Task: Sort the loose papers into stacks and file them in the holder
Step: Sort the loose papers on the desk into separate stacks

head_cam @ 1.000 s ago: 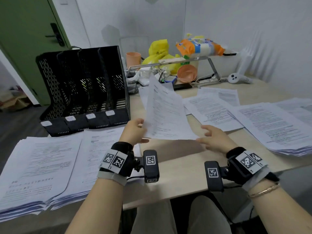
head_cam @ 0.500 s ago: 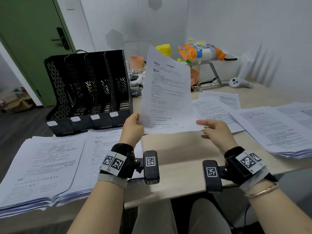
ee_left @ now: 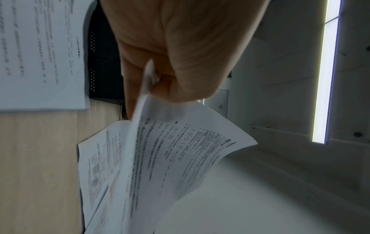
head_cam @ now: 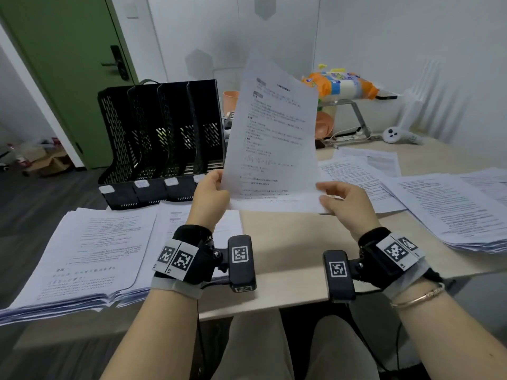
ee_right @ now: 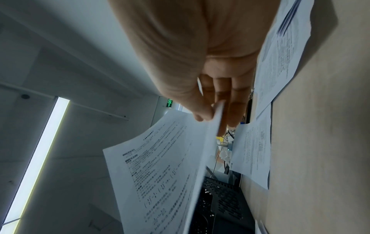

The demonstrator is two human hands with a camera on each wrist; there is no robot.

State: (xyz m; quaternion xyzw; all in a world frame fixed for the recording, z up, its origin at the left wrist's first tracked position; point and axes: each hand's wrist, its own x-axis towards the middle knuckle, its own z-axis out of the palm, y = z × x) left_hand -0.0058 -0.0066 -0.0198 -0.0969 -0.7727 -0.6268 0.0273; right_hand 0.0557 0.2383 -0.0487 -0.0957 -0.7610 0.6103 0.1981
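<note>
I hold a thin sheaf of printed papers (head_cam: 271, 138) upright over the middle of the desk. My left hand (head_cam: 212, 187) pinches its lower left corner and my right hand (head_cam: 333, 194) pinches its lower right corner. The left wrist view shows the papers (ee_left: 170, 152) clamped between thumb and fingers (ee_left: 180, 76). In the right wrist view the thumb (ee_right: 198, 107) presses the papers (ee_right: 160, 174) against the fingers. The black mesh file holder (head_cam: 162, 138) with several slots stands behind my left hand, partly hidden by the sheets. Sorted stacks (head_cam: 90, 250) lie at the left.
More paper stacks (head_cam: 450, 212) cover the right side of the desk (head_cam: 290, 259). Behind the sheets stand a metal riser (head_cam: 359, 119) with a snack bag (head_cam: 340, 85), an orange cup (head_cam: 230, 100) and a white controller (head_cam: 395, 134). A green door (head_cam: 63, 64) is at the back left.
Both hands have raised the papers from a low, tilted position to nearly upright in front of me. My right hand went from touching the edge to pinching the corner.
</note>
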